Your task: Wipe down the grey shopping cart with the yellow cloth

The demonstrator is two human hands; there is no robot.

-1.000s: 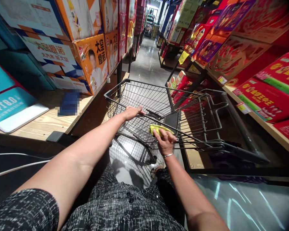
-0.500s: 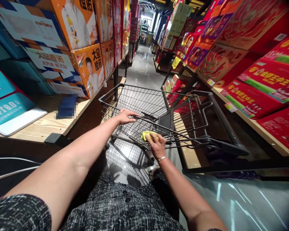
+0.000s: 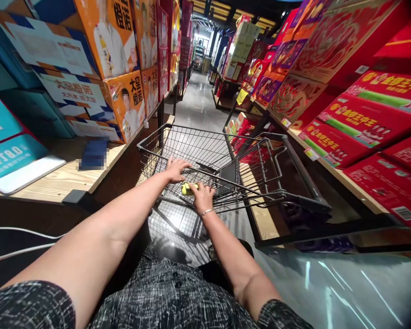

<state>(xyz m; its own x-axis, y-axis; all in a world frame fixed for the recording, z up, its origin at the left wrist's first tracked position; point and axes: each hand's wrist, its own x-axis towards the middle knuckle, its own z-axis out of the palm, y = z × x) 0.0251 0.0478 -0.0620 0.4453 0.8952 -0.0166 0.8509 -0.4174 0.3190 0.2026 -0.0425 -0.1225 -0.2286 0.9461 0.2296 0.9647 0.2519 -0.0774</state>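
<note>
A black wire shopping cart (image 3: 195, 137) stands sideways in front of me, its handle (image 3: 304, 169) to the right. My left hand (image 3: 176, 170) is on the near top rail of the cart, fingers curled over it. Just right of and below it, my right hand (image 3: 203, 197) holds a bunched yellow cloth (image 3: 189, 188) against the near side of the basket. A thin bracelet circles the right wrist. Part of the cloth is hidden under my fingers.
Orange drink cartons (image 3: 123, 103) are stacked on a wooden shelf (image 3: 71, 180) at left, with a white tablet-like slab (image 3: 29, 173) and a blurred dark blue item (image 3: 95, 154). Red boxes (image 3: 356, 123) fill the right shelf. Between them an aisle (image 3: 201, 98) runs back.
My right hand has moved left with the yellow cloth along the cart's near side, closer to my left hand. The view has shifted slightly; my left hand stays on the rail.
</note>
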